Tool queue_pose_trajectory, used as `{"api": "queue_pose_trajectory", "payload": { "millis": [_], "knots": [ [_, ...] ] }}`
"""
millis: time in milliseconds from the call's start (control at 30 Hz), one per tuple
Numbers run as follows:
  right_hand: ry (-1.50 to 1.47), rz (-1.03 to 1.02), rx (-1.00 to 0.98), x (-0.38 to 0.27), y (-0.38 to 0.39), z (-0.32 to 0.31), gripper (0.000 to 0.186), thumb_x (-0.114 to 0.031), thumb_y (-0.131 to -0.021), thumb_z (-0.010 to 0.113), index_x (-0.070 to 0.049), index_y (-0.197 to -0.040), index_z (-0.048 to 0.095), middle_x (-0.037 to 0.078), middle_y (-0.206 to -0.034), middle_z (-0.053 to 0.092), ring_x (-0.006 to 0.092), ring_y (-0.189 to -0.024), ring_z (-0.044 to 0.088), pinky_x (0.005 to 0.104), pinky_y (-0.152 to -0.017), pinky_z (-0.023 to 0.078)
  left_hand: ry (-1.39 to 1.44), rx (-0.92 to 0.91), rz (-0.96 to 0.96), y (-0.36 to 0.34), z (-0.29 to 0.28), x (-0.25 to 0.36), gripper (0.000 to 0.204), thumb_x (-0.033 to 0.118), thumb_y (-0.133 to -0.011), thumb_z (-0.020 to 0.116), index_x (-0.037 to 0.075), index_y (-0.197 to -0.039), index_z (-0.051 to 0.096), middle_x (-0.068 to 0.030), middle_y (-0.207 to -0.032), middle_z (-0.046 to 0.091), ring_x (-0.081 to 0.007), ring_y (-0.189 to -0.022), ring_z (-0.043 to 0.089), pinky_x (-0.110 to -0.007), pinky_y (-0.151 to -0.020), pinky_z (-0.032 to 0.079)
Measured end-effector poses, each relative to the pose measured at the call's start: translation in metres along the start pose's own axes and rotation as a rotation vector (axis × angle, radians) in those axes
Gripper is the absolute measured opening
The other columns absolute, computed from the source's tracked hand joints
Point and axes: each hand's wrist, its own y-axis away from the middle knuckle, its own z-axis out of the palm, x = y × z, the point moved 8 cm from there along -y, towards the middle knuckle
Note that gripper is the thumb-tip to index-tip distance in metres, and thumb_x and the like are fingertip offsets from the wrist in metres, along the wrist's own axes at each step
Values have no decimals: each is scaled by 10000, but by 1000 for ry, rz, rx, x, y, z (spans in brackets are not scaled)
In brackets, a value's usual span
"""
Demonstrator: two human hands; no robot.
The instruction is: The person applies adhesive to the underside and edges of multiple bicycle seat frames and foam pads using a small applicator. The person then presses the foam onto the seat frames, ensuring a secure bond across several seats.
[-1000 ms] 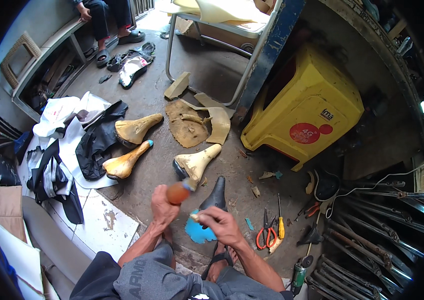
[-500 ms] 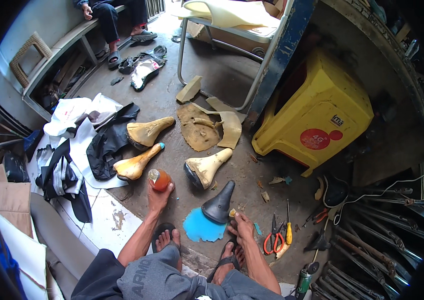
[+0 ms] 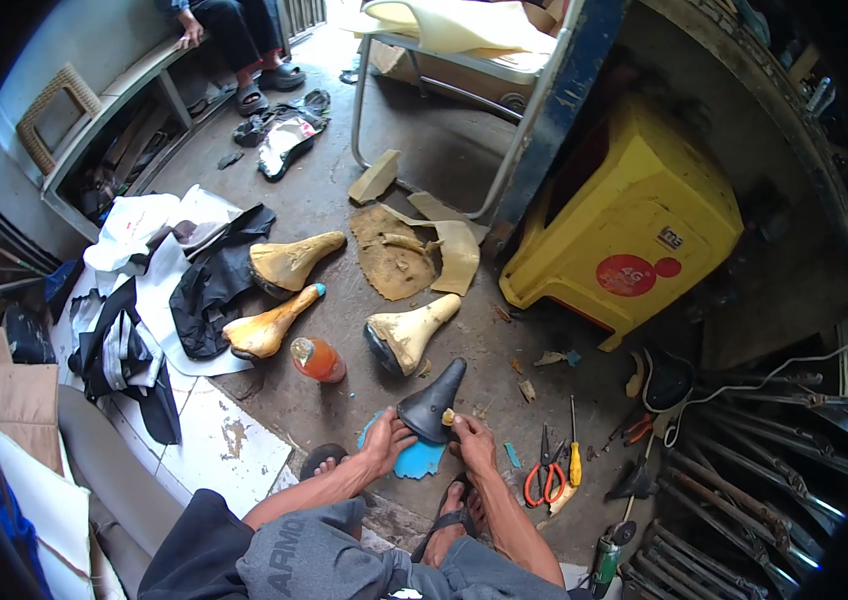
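My left hand (image 3: 382,440) has loosely bent fingers, apart, over a bright blue sheet (image 3: 419,460), beside a black bicycle saddle (image 3: 429,400). My right hand (image 3: 474,440) pinches a small yellowish piece (image 3: 449,416) at the saddle's right side; its exact form is unclear. A jar of orange substance (image 3: 320,360) stands upright left of the saddle. Behind lie a cream saddle shell (image 3: 409,330) and two tan ones (image 3: 284,260), (image 3: 259,335). Orange-handled pliers or cutters (image 3: 544,480) and a yellow-handled screwdriver (image 3: 576,460) lie right of my right hand.
A yellow plastic stool (image 3: 614,220) lies on its side at right, near stacked metal parts (image 3: 734,490). Black and white fabrics (image 3: 124,360) lie at left, foam scraps (image 3: 394,260) ahead. A metal chair (image 3: 454,40) stands behind; another person (image 3: 234,30) sits on a bench at top left.
My left hand has let go of the orange jar, now standing on the floor, and moved right to the black saddle. My right hand, still pinching the small piece, has moved up and left toward it.
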Motion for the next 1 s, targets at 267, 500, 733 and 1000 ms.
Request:
{"api": "queue_pose_trajectory", "payload": {
  "millis": [267,500,733,1000],
  "knots": [
    [67,-354,17,-38,13,-5,314,-313,-1022,599,-39,-1148,685,28,-938,703,113,-844,618,274,-755,491,-64,-211,-128,-4,55,0,376,252,-1090,342,24,-1352,486,-175,-1165,637,-343,-1109,607,-539,-1030,491],
    [-90,-308,-72,-39,18,-2,311,-287,-1037,580,-19,-1169,667,28,-1028,688,112,-926,625,267,-848,493,-323,-247,-29,-8,63,2,288,307,-1043,524,95,-1193,649,-34,-1158,644,-178,-992,598,-431,-921,495],
    [101,-387,-2,-42,26,-10,314,-280,-1048,563,-2,-1159,659,50,-1000,711,118,-939,644,277,-861,505,-344,-375,-31,-1,68,1,277,320,-1029,561,125,-1192,669,-6,-1136,674,-150,-1151,569,-429,-981,465],
    [312,-409,137,-61,56,-29,295,-308,-1018,601,-42,-1111,692,39,-884,700,99,-841,617,273,-778,498,-75,-545,-259,16,74,-30,394,175,-1003,580,86,-1377,495,-61,-1270,584,-199,-1181,576,-577,-1010,502]
  ]
}}
